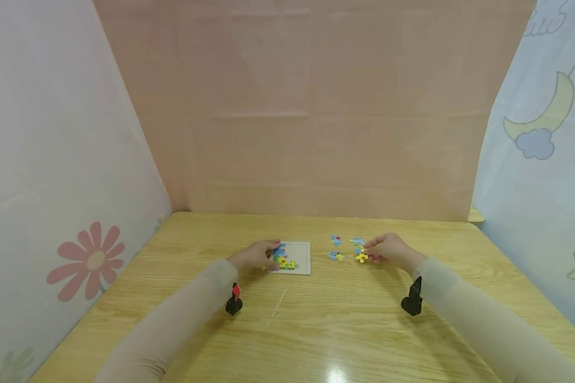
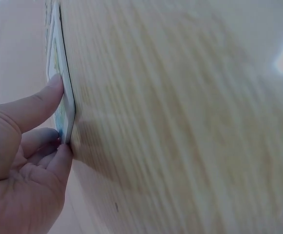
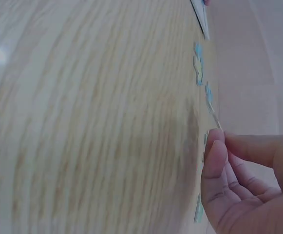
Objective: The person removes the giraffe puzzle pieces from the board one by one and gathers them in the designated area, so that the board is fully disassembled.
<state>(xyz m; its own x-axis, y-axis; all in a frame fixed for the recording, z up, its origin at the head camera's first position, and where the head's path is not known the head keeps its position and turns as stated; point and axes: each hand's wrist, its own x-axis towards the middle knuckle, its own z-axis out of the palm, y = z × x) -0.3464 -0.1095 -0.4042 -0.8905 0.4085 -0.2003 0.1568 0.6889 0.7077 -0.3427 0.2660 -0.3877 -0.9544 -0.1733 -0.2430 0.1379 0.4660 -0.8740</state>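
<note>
A square white puzzle tray (image 1: 301, 258) lies on the table, with colourful jigsaw pieces (image 1: 280, 252) fitted along its left and near sides. My left hand (image 1: 256, 255) grips the tray's left side; in the left wrist view the thumb (image 2: 54, 90) lies over its face and fingers touch its edge. To the right of the tray, my right hand (image 1: 389, 250) pinches a mostly yellow jigsaw piece (image 1: 361, 258) between thumb and fingertips. The right wrist view shows this piece (image 3: 214, 117) nearly edge-on, tilted and raised from the wood.
Between tray and right hand lie loose jigsaw pieces: a blue one with a red spot (image 1: 335, 240), blue and green ones (image 1: 337, 256), and a blue one (image 1: 358, 241) near the right fingertips. The wooden table (image 1: 326, 319) ends at a tan backdrop (image 1: 316, 133), with printed sheets at both sides.
</note>
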